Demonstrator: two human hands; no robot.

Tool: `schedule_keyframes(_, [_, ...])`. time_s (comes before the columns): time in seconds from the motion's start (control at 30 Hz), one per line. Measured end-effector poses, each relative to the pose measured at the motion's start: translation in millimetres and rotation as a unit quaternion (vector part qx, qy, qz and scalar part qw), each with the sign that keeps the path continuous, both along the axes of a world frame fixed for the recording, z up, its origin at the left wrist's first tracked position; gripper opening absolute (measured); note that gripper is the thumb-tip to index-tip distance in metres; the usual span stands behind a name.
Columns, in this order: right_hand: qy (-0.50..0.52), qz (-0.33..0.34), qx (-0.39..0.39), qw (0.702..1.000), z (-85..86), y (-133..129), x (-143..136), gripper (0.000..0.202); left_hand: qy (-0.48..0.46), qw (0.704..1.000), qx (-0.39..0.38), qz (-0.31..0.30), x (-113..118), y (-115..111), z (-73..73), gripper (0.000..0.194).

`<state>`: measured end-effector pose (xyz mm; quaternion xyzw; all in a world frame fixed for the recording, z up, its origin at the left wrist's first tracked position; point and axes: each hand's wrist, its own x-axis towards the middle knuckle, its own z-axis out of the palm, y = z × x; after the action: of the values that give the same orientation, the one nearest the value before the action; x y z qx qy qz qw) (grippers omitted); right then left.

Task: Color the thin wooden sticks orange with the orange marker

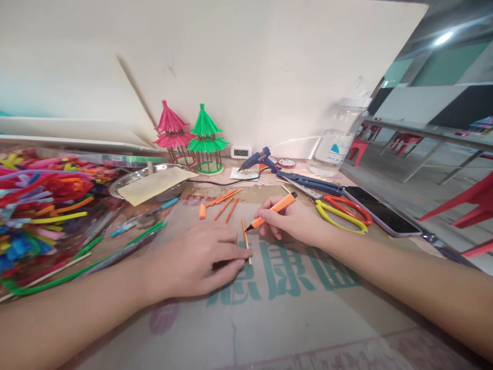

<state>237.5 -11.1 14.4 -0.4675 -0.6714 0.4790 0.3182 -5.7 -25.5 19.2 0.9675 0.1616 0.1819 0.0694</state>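
My right hand (287,218) is closed around an orange marker (280,204), its dark tip touching a thin wooden stick (246,240). The stick's far part is orange; its near end is still pale wood. With thumb and index finger, my left hand (208,257) pins the near end of the stick to the work surface. Beyond the hands lie several orange sticks (225,198). Beside them stands the orange marker cap (202,211).
Pink (173,128) and green (208,136) pagoda models stand at the back, near a blue glue gun (257,159). Colourful pipe cleaners (42,205) heap up at left. Scissors (346,213), a phone (379,210) and a water bottle (335,139) are at right.
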Motion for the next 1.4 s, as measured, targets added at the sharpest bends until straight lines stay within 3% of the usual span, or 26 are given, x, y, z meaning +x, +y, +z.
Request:
schedule_keyframes(0.33, [-0.002,-0.008,0.001,1.0,0.7,-0.3,-1.6,0.02,-0.007,1.0,0.01,0.002,0.1,-0.1,-1.8,0.024])
schedule_keyframes(0.5, [-0.001,0.002,0.008,1.0,1.1,-0.8,0.7,0.021,-0.039,0.992,0.033,0.12,-1.4,9.7,-5.4,0.029])
schedule_keyframes(0.57, [-0.004,0.003,0.007,1.0,0.7,-0.7,1.4,0.021,-0.027,0.989,0.034,0.141,-0.9,15.5,-7.8,0.035])
schedule_keyframes(0.77, [0.015,0.005,0.016,1.0,-4.2,0.7,2.0,0.02,-0.004,0.996,0.009,0.091,2.3,22.1,-10.1,0.038])
schedule_keyframes(1.07, [-0.012,0.057,-0.006,0.998,1.9,-10.8,3.9,0.017,0.025,0.995,0.014,0.097,1.0,23.6,-12.1,0.038])
schedule_keyframes(1.4, [-0.004,0.013,0.011,1.0,-0.6,-12.4,1.9,0.017,0.037,0.995,0.017,0.093,2.5,22.6,-9.4,0.038])
